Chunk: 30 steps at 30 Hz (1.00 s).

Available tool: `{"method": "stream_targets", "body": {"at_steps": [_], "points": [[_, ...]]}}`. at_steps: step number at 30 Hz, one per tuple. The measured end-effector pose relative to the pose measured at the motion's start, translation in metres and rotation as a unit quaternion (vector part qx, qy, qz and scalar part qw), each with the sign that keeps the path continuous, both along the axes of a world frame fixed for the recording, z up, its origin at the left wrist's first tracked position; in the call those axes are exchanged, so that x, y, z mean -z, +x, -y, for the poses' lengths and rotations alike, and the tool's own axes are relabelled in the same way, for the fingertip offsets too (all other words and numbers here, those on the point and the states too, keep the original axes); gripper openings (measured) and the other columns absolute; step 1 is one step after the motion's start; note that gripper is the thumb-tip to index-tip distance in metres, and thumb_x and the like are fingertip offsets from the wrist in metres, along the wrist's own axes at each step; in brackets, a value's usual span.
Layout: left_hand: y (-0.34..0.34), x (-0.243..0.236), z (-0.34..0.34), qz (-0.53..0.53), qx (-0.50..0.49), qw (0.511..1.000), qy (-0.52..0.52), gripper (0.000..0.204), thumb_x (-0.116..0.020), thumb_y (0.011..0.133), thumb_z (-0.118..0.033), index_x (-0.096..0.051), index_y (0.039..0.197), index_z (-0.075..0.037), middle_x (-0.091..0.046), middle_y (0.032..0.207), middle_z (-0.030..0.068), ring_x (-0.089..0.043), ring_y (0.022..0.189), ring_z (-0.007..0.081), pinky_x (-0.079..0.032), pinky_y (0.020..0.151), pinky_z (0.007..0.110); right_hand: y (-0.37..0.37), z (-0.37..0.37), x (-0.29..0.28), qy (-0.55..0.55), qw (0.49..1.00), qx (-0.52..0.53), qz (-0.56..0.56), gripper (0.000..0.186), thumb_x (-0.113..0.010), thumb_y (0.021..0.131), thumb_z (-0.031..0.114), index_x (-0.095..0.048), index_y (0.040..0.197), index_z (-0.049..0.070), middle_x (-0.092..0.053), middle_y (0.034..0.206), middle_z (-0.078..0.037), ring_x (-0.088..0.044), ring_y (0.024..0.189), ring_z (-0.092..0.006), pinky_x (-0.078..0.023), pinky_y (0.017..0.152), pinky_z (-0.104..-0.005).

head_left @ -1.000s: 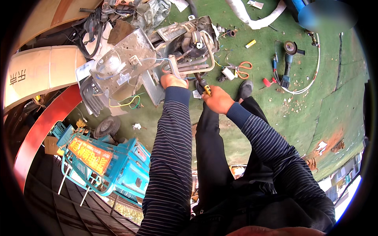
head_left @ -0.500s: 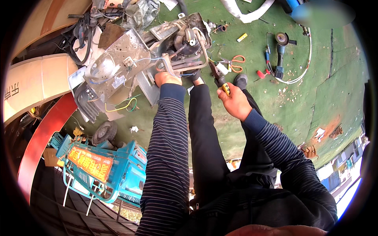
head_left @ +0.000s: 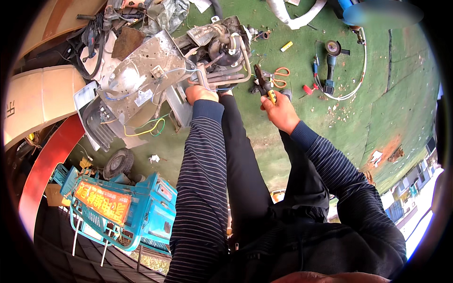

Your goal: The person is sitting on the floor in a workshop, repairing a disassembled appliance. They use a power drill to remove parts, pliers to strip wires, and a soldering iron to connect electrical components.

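My left hand [head_left: 202, 94] is closed around the lower end of a bent metal pipe [head_left: 202, 75] on a dirty, dismantled appliance unit [head_left: 226, 52]. Its fingertips are partly hidden. A thin blue wire [head_left: 177, 70] runs across the unit close to this hand. My right hand [head_left: 282, 114] grips the yellow-and-black handles of a pair of pliers [head_left: 262, 81], whose dark jaws point up and away from me, apart from the unit. Just beyond the pliers, orange-handled scissors [head_left: 281, 78] lie on the green floor.
A flat metal panel [head_left: 137, 78] is beside the unit at the left, with yellow-green wires [head_left: 151, 131] below it. An angle grinder [head_left: 331, 66], a red connector [head_left: 309, 89] and a yellow lighter-like piece [head_left: 286, 46] lie to the right. A teal tricycle-like frame [head_left: 155, 207] stands at lower left.
My right hand has turned the pliers a little, so the jaws point more upward, clear of the unit's pipes. My left hand keeps its hold. The whole view has shifted slightly.
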<state>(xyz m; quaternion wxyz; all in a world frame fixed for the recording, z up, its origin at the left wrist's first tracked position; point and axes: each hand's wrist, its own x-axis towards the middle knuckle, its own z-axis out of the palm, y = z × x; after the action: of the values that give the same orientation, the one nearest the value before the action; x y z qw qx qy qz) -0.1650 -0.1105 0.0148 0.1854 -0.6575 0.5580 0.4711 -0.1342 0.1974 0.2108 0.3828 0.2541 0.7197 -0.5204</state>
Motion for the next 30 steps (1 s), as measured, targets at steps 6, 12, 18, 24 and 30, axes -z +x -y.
{"method": "stream_targets", "body": {"at_steps": [6, 12, 18, 24, 30], "points": [[-0.038, -0.049, -0.046, 0.066, 0.025, 0.997, 0.015, 0.046, -0.071, 0.099, -0.030, -0.060, 0.135, -0.003, -0.068, 0.135, 0.0077, -0.069, 0.109, 0.0270, -0.054, 0.090, 0.046, 0.001, 0.020, -0.025, 0.000, 0.999, 0.044, -0.009, 0.028, -0.064, 0.102, 0.028, -0.064, 0.105, 0.000, -0.072, 0.085, -0.018, -0.071, 0.080, -0.0350, -0.054, 0.075, -0.0448], [-0.015, -0.023, -0.023, 0.100, 0.131, 0.986, 0.016, 0.054, -0.076, 0.095, -0.029, -0.060, 0.135, 0.004, -0.072, 0.132, 0.0081, -0.070, 0.110, 0.0188, -0.057, 0.093, 0.035, -0.014, 0.012, -0.043, 0.110, 0.992, -0.054, 0.021, 0.032, -0.066, 0.100, 0.032, -0.064, 0.102, 0.000, -0.071, 0.088, -0.026, -0.069, 0.089, -0.0475, -0.053, 0.079, -0.0527], [-0.026, -0.051, -0.034, 0.178, 0.283, 0.942, -0.034, 0.043, -0.073, 0.096, -0.029, -0.067, 0.126, 0.000, -0.074, 0.126, 0.0070, -0.073, 0.103, 0.0177, -0.059, 0.088, 0.033, -0.030, -0.014, 0.000, 0.090, 0.990, 0.059, 0.086, 0.028, -0.064, 0.100, 0.027, -0.067, 0.101, -0.001, -0.074, 0.079, -0.013, -0.072, 0.072, -0.0282, -0.055, 0.072, -0.0430], [-0.046, -0.086, -0.054, 0.275, 0.412, 0.866, -0.069, 0.033, -0.070, 0.098, -0.030, -0.073, 0.118, -0.004, -0.076, 0.120, 0.0059, -0.076, 0.097, 0.0166, -0.061, 0.084, 0.031, -0.020, -0.004, 0.002, 0.108, 0.988, 0.062, 0.089, 0.030, -0.064, 0.101, 0.027, -0.068, 0.095, -0.002, -0.074, 0.077, -0.015, -0.073, 0.071, -0.0262, -0.055, 0.070, -0.0409], [-0.050, -0.092, -0.068, 0.059, -0.187, 0.976, -0.095, 0.034, -0.060, 0.099, -0.028, -0.071, 0.116, -0.002, -0.073, 0.128, 0.0142, -0.073, 0.107, 0.0325, -0.061, 0.088, 0.047, -0.011, 0.003, -0.005, 0.072, 0.993, 0.082, 0.050, 0.032, -0.065, 0.100, 0.028, -0.068, 0.097, -0.003, -0.074, 0.080, -0.018, -0.074, 0.077, -0.0318, -0.055, 0.074, -0.0437]]}}
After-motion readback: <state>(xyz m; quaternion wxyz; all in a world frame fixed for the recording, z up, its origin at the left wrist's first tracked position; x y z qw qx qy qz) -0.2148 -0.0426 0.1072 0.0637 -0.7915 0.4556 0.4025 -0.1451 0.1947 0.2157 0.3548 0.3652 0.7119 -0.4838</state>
